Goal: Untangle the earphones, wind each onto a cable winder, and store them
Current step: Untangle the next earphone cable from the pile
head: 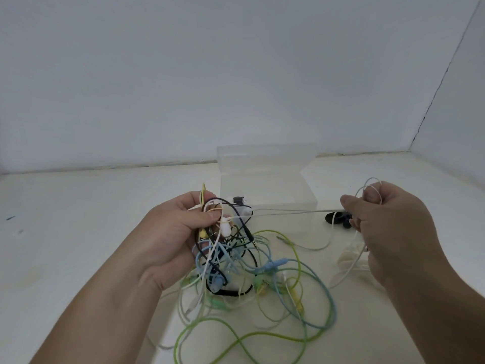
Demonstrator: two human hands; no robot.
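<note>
A tangle of earphone cables [249,269] in green, light blue, black, white and yellow lies on the white table, partly lifted. My left hand [173,232] grips the top of the knot, fingers curled round black, white and yellow strands. My right hand [388,227] pinches a white cable [288,212] that runs taut from the knot to it, with a loop above its fingers. A white cable winder [350,261] lies on the table just left of my right hand. A black winder [337,218] lies behind the taut cable.
A clear plastic box [267,190] with its lid up stands behind the tangle, and a small black and white item shows at its front left. Grey walls close the back and right. Green loops [236,340] trail toward the front edge.
</note>
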